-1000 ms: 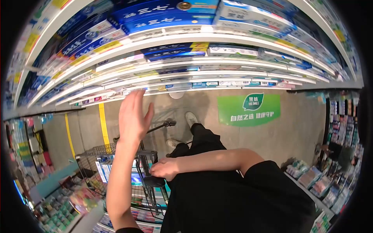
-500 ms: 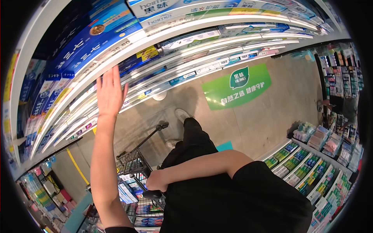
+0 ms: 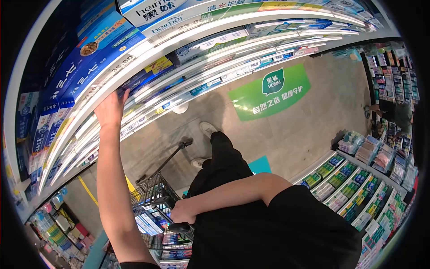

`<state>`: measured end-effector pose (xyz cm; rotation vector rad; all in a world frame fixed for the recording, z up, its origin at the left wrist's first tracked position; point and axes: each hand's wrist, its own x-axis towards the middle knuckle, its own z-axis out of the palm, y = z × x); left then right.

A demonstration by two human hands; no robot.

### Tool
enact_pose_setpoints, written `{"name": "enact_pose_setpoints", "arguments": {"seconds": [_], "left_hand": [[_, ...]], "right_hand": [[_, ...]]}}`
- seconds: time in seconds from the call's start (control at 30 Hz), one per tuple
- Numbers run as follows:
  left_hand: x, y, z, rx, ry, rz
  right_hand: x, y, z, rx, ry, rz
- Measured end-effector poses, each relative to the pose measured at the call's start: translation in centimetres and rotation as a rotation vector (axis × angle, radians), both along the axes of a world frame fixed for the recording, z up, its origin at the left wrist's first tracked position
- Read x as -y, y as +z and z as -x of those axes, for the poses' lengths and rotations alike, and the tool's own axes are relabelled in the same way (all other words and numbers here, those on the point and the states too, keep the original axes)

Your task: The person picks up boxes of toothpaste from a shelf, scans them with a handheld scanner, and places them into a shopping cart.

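My left hand (image 3: 109,110) reaches up to the shelf unit, just below the upper shelf edge (image 3: 117,67) with its price labels. Its thumb stands apart from the fingers, whose tips are hidden under the edge. Nothing shows in this hand. Dark blue boxes (image 3: 145,76) with a yellow label lie on the shelf below, right of the hand. Above it stand blue toothpaste boxes (image 3: 83,74). By my waist, my right hand (image 3: 183,210) is closed around the handle of a wire shopping cart (image 3: 154,193). White and blue boxes (image 3: 148,224) show in or through the cart.
A green floor sticker (image 3: 271,92) lies on the aisle floor. Slanted racks of packed goods (image 3: 354,193) stand at the right, with bundled packs (image 3: 374,152) behind them. Part of another person (image 3: 394,116) shows at the far right. More shelves (image 3: 56,224) stand at the lower left.
My left hand has moved left and down along the shelf edge, and its fingertips have gone out of sight beneath it. My right hand stays on the cart handle. The view has shifted slightly.
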<state>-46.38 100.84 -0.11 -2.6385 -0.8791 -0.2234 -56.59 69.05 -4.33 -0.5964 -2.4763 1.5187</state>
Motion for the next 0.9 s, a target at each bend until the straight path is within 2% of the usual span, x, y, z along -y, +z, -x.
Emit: {"name": "enact_pose_setpoints", "arguments": {"seconds": [0.2, 0.33, 0.4, 0.5, 0.6, 0.7, 0.73, 0.83, 0.87, 0.9], "left_hand": [[0.9, 0.2, 0.8, 0.009, -0.020, -0.054], [3.5, 1.4, 1.5, 0.143, -0.126, -0.036], [5.4, 2.0, 3.0, 0.064, 0.042, 0.151], [8.5, 3.8, 5.9, 0.089, 0.133, 0.315], [11.2, 6.1, 10.3, 0.178, 0.353, 0.583], [12.7, 8.2, 17.3, 0.391, 0.602, 1.100], [13.6, 8.0, 20.5, 0.559, 0.607, 1.280], [17.2, 10.6, 27.0, 0.874, 0.823, 1.697], [18.8, 11.0, 28.8, 0.999, 0.951, 1.725], [20.4, 10.6, 30.9, 1.062, 0.957, 1.735]], "right_hand": [[-0.2, -0.2, 0.2, 0.000, 0.017, -0.018], [-0.6, 0.0, 0.0, 0.027, 0.059, 0.021], [-1.0, 0.2, 0.1, 0.018, 0.088, 0.046], [-1.1, -0.2, 0.0, 0.033, 0.133, 0.098], [-0.3, -0.9, -0.7, -0.131, -0.046, 0.062], [-1.3, 0.6, -3.9, -0.252, -0.237, 0.113], [-1.2, 0.5, -4.5, -0.315, -0.314, 0.101], [-2.9, 1.4, -6.5, -0.298, -0.372, 0.239], [-3.6, 2.0, -7.0, -0.253, -0.379, 0.292], [-4.1, 2.6, -7.6, -0.286, -0.431, 0.366]]}}
